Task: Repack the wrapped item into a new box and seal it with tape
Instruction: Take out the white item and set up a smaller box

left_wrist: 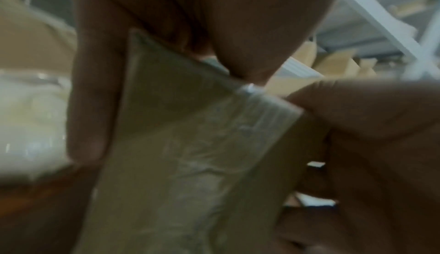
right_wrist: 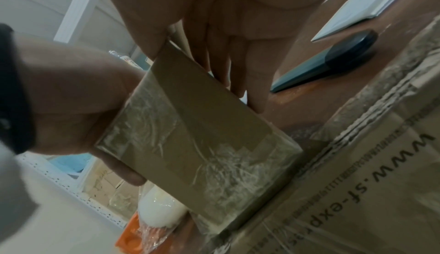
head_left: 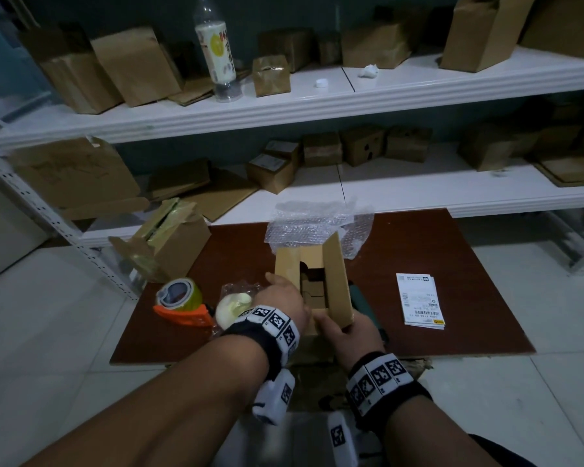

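Note:
A small brown cardboard box (head_left: 334, 274) stands on the dark red board (head_left: 435, 247), its top flaps up and its inside showing. My left hand (head_left: 284, 293) grips the box's left side. My right hand (head_left: 346, 328) holds the near right flap, thumb on the inside face. The right wrist view shows clear tape across the underside of the box (right_wrist: 202, 135), and the left wrist view shows the same taped face of the box (left_wrist: 190, 145). The wrapped item (head_left: 235, 306), white and round in clear plastic, lies just left of my left wrist. An orange tape dispenser (head_left: 179, 303) sits further left.
Bubble wrap (head_left: 317, 227) lies behind the box. An opened old box (head_left: 172, 241) stands at the board's far left corner. White shipping labels (head_left: 420, 301) lie to the right, and a dark teal tool (right_wrist: 333, 60) lies beside my right hand. Shelves (head_left: 317, 106) with several boxes stand behind.

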Available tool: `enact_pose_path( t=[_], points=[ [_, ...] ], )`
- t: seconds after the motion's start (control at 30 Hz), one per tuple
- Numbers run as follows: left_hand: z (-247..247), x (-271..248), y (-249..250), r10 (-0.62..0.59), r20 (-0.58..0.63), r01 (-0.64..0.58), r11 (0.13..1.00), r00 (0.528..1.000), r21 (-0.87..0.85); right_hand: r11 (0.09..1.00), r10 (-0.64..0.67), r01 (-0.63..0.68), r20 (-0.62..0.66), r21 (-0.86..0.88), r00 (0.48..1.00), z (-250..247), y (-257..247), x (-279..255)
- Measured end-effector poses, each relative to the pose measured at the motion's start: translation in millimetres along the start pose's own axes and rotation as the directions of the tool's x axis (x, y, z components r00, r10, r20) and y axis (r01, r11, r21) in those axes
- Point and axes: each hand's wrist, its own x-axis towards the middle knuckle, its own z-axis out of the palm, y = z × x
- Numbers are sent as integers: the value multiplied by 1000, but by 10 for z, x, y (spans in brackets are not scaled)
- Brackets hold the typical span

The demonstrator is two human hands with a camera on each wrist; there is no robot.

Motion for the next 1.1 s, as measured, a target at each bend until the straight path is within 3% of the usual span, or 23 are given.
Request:
enact_pose_path(
  t=[0.13,0.17,0.2,0.23,0.27,0.3,0.37,0.43,0.47,0.5,0.53,0.6,0.67,0.8,0.97,1.03,1.1],
  points=[
    [-26,10,-23,19,18,-16,992,1000,-126,1000,1,-1,-11,7,1000,-4,20,26],
    [-48,-4,-17,73,46,-69,995,996,-76,1000,1,0,-11,14,1000,3,24,32],
    [-100,-28,22,121,136,-135,987,983,92,1000,0,0,-11,18,1000,11,25,36],
    [-108,-65,8,115,251,-170,963,961,210,1000,0,0,-11,25,1000,15,23,40],
    [-131,-55,18,112,278,-191,941,954,279,999,2,-1,-10,32,1000,18,23,43],
    [-161,-67,37,117,241,-190,932,963,309,999,2,-2,-9,38,1000,19,24,46],
    [-133,-35,-33,158,255,-202,967,954,153,999,-5,5,-5,32,1000,14,19,38],
    [-134,-146,-108,246,189,-286,932,951,222,1000,-11,11,-3,28,1000,8,9,27],
    [-149,-168,-174,239,211,-268,956,948,120,999,-12,12,-2,32,1000,3,5,22],
    [-227,-164,-174,136,191,-110,984,972,-140,999,-9,9,-2,39,1000,-4,0,20],
    [-286,-132,-189,92,136,-46,949,986,-312,999,-3,4,-2,47,1000,-13,-1,16],
    [-333,-108,-315,145,128,-81,908,981,-412,998,5,-5,0,57,1000,-26,0,5],
    [-350,-79,-422,142,209,7,813,968,-583,999,-2,2,2,53,1000,-31,5,-12],
    [-296,22,-544,222,317,104,648,922,-754,995,-12,11,7,101,1000,-29,-12,-45],
    [-232,66,-649,291,332,150,505,897,-850,995,-5,4,9,97,1000,-18,-20,-68],
    [-250,50,-637,256,330,153,530,909,-834,997,-12,12,8,76,1000,-11,-21,-70],
    [-324,13,-533,176,246,39,736,953,-675,999,-21,21,8,50,1000,3,-31,-73]
  ],
)
